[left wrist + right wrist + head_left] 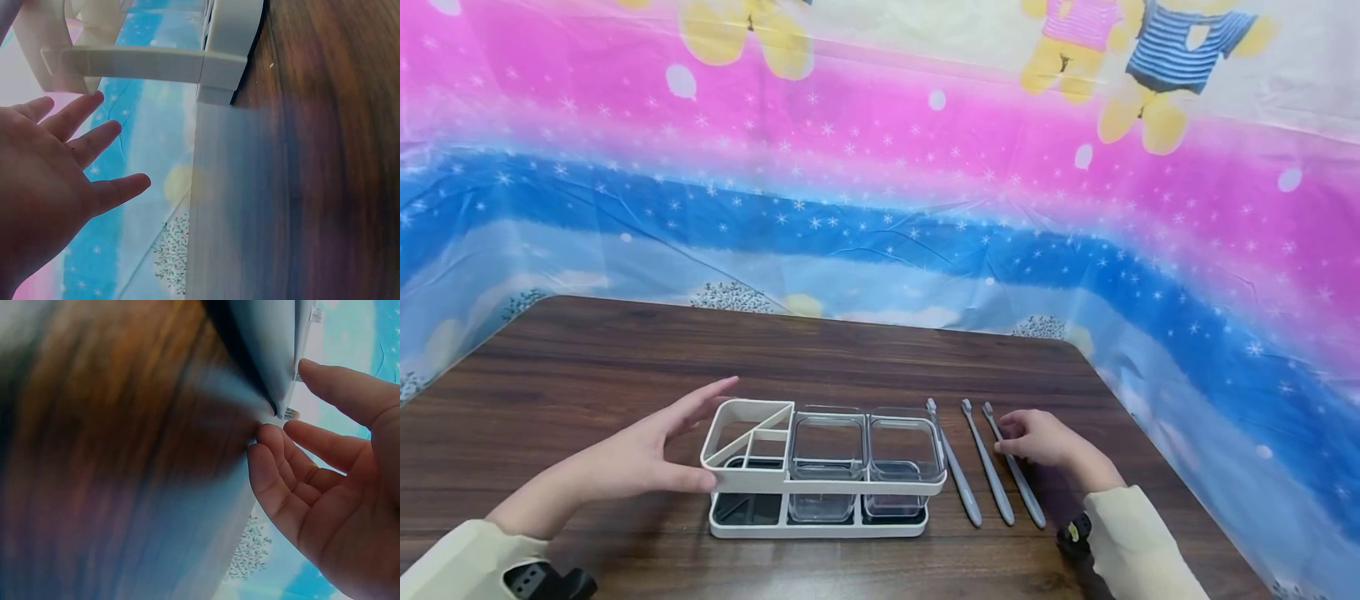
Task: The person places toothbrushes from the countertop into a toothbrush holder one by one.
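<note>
A white toothbrush rack [865, 486] with two tiers stands in front of me. Its left section has slanted dividers, and two clear square cups [827, 477] sit in its other sections. My left hand [625, 462] is spread at the rack's left end, thumb by the upper tier's front corner; in the left wrist view its fingers extend near the white frame [134, 64]. To the rack's right lie three grey toothbrushes [988, 467], heads pointing away from me. Beside the upper part of the rightmost toothbrush [1018, 479], my right hand [1045, 437] has its thumb and bent forefinger apart.
The dark wooden table [625, 350] carries everything. A patterned cloth [865, 242] in pink and blue hangs behind the table and along its sides. Black straps with devices [546, 581] are worn at both wrists, below cream sleeves [1142, 542].
</note>
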A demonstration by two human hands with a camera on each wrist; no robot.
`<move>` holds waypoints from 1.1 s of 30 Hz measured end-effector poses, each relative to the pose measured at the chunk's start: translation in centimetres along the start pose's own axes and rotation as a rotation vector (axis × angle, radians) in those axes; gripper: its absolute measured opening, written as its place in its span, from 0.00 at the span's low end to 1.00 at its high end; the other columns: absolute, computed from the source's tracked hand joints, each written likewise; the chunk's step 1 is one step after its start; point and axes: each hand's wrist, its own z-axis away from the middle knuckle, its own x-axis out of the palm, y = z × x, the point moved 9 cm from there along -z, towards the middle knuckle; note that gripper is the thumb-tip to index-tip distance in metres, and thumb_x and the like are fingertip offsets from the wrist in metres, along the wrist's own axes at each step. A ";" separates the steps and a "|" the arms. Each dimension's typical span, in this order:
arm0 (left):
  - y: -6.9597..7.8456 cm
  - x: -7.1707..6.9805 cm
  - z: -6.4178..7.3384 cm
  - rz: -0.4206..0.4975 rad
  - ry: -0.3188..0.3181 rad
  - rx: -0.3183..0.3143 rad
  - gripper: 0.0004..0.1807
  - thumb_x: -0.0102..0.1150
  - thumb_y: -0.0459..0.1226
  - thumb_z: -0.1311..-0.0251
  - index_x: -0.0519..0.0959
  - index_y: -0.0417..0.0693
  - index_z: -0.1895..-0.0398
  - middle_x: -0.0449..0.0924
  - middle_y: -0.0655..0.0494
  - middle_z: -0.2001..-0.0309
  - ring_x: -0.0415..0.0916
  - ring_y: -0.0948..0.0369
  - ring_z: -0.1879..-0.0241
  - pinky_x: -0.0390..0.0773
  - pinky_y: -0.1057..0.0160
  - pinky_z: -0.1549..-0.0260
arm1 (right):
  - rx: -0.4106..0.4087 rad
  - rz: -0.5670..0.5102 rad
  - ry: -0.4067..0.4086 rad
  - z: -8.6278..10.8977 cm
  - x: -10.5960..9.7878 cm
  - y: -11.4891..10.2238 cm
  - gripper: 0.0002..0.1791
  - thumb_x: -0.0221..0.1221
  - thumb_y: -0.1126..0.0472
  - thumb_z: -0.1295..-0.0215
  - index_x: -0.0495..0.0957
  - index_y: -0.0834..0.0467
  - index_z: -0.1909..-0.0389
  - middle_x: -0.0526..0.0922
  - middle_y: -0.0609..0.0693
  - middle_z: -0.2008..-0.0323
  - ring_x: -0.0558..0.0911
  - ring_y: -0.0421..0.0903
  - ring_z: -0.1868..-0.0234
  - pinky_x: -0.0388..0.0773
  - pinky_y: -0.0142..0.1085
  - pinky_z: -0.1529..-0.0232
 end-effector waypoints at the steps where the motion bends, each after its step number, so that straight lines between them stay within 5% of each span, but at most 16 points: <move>1: 0.0 0.1 0.0 -0.003 -0.001 -0.002 0.52 0.70 0.39 0.48 0.48 0.66 0.24 0.55 0.49 0.27 0.58 0.43 0.33 0.65 0.67 0.42 | 0.005 0.001 -0.001 0.0 0.1 0.0 0.28 0.64 0.58 0.39 0.72 0.69 0.41 0.81 0.55 0.60 0.79 0.44 0.70 0.78 0.40 0.69; 8: 0.3 0.4 -0.1 0.042 -0.023 -0.028 0.49 0.69 0.40 0.47 0.52 0.66 0.25 0.53 0.46 0.27 0.52 0.36 0.31 0.62 0.30 0.46 | 0.028 0.012 -0.020 0.0 0.4 0.0 0.28 0.64 0.61 0.39 0.71 0.71 0.41 0.80 0.54 0.63 0.78 0.44 0.73 0.78 0.39 0.71; 33: 0.1 0.5 0.0 0.072 -0.028 -0.079 0.44 0.68 0.43 0.46 0.56 0.63 0.27 0.54 0.42 0.28 0.53 0.34 0.32 0.62 0.27 0.49 | 0.071 0.005 -0.067 0.1 0.8 -0.5 0.24 0.59 0.69 0.37 0.70 0.71 0.40 0.80 0.58 0.60 0.77 0.46 0.76 0.78 0.40 0.73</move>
